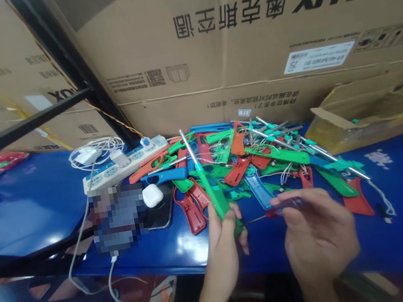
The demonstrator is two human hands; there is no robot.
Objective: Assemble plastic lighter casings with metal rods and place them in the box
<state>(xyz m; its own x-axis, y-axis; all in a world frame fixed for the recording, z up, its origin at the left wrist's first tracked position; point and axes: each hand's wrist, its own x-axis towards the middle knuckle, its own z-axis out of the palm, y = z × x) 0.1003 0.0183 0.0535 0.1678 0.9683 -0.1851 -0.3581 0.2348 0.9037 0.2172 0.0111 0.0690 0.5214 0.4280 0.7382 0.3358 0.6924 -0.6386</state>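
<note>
Left hand point(221, 238) wraps a green lighter point(213, 190), right hand point(318, 234) pinches a dark-handled screwdriver point(289, 203)

The hands point(321, 236) hold a green lighter point(210, 189) and a screwdriver point(291, 203).

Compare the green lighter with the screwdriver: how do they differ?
Colour: the green lighter is bright green; the screwdriver has a dark, purplish handle.
Pose: the lighter's metal tube points forward; the screwdriver points sideways, toward the lighter.
Both are held, the lighter in the left hand, the screwdriver in the right hand.
</note>
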